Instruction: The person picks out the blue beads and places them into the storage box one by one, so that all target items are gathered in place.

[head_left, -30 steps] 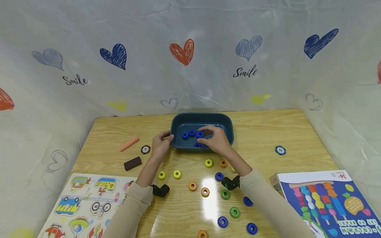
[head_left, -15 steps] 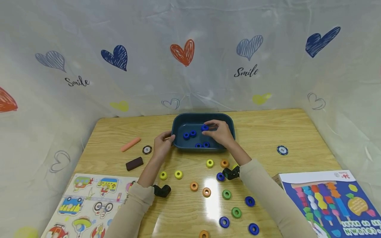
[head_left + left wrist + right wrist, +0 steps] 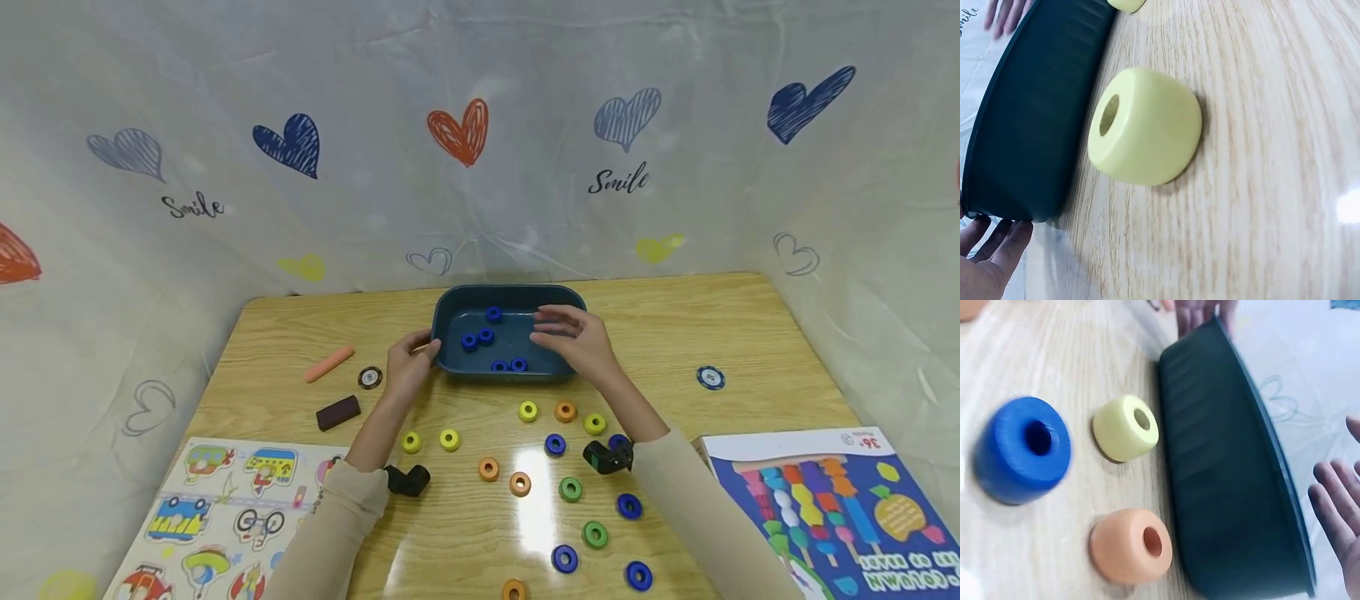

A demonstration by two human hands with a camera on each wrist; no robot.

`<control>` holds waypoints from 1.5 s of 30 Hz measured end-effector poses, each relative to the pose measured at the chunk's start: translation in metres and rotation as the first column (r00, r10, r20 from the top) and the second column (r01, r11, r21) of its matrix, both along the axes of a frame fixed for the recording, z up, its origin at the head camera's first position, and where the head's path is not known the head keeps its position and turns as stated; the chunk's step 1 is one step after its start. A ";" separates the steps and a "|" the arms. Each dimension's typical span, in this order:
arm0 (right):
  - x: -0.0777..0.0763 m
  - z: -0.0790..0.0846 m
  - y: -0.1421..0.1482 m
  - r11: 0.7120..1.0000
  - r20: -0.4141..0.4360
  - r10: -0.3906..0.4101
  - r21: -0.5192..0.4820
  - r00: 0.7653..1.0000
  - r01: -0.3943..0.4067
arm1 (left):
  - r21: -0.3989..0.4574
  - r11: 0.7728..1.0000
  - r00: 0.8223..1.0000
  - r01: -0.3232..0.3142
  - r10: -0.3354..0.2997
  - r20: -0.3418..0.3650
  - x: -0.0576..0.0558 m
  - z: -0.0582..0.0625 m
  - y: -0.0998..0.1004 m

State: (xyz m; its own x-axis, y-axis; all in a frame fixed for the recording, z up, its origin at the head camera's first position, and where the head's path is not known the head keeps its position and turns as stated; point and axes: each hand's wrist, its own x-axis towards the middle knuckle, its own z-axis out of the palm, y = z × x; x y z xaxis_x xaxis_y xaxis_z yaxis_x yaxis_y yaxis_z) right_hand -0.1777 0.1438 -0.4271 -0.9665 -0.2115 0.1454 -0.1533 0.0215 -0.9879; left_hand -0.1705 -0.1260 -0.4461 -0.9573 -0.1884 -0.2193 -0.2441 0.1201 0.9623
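A dark teal plastic tub [image 3: 525, 377] stands at the back of the table, several blue rings [image 3: 486, 336] lying inside it. My left hand [image 3: 407, 367] grips the tub's left end, thumb at the rim. In the left wrist view, its fingers [image 3: 1013, 240] reach under that rim. Over the tub's right part hovers my right hand [image 3: 588, 342], fingers spread and holding nothing. The right wrist view shows its fingers [image 3: 1335, 503] apart beyond the rim. One blue ring [image 3: 493, 314] lies near the tub's back wall.
Yellow [image 3: 449, 440], orange [image 3: 520, 483], green [image 3: 595, 534] and blue rings [image 3: 565, 558] lie scattered in front. At left are an orange stick [image 3: 329, 365], a dark block [image 3: 338, 412], a chip [image 3: 370, 377] and a picture puzzle [image 3: 217, 517]. A box [image 3: 832, 508] and another chip [image 3: 711, 377] lie at right.
My right hand has carried a blue ring toward the tub's back, let go of it, and drawn away to the right with its fingers spread. The left hand has kept its grip.
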 end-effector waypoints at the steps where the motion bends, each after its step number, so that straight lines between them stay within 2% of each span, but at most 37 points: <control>1: 0.005 0.002 0.002 1.000 0.000 0.015 -0.024 1.000 -0.014 | 0.005 1.000 1.000 -0.001 0.001 -0.001 0.000 0.000 0.000; 5: 0.027 0.002 0.011 0.996 -0.001 0.064 -0.058 0.998 -0.064 | 0.022 1.000 1.000 -0.004 0.004 -0.006 0.001 0.001 -0.001; 10: 0.054 -0.010 0.017 0.991 -0.028 0.121 -0.049 0.992 -0.122 | 0.031 1.000 1.000 0.002 -0.002 -0.004 0.001 -0.001 -0.002; 15: 0.079 -0.022 0.018 0.988 0.017 0.156 0.016 0.988 -0.156 | 0.036 0.999 1.000 -0.001 0.000 0.004 0.002 -0.002 -0.003; 22: 0.105 -0.019 0.015 0.980 0.112 0.180 0.067 0.977 -0.188 | 0.019 1.000 1.000 0.000 0.000 0.013 0.002 -0.002 -0.003; 28: 0.112 -0.024 0.012 0.970 0.183 0.198 0.109 0.963 -0.220 | 0.015 1.000 1.000 0.002 -0.003 0.016 0.000 -0.002 -0.003; 31: 0.112 -0.033 0.012 0.955 0.170 0.195 0.191 0.966 -0.226 | 0.017 1.000 1.000 0.004 -0.004 0.019 0.000 -0.002 -0.003; 35: 0.112 -0.045 0.014 0.919 0.121 0.187 0.330 0.975 -0.217 | 0.025 1.000 1.000 0.002 -0.003 0.024 -0.001 -0.003 -0.003; 38: 0.112 -0.048 0.015 0.898 0.097 0.189 0.385 0.977 -0.212 | 0.030 1.000 1.000 0.001 -0.002 0.026 0.000 -0.002 -0.003; 45: 0.111 -0.047 0.017 0.920 0.117 0.198 0.321 0.973 -0.226 | 0.024 1.000 0.999 -0.001 0.001 0.033 0.000 0.000 -0.003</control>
State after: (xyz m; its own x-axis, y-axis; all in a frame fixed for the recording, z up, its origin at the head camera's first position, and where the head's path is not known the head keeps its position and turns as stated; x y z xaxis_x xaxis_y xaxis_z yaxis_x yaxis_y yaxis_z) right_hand -0.0672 0.1609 -0.4745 -0.8992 -0.4352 -0.0448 -0.1102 0.3244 -0.9395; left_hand -0.1703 -0.1286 -0.4463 -0.9493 -0.1838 -0.2551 -0.2757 0.0971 0.9563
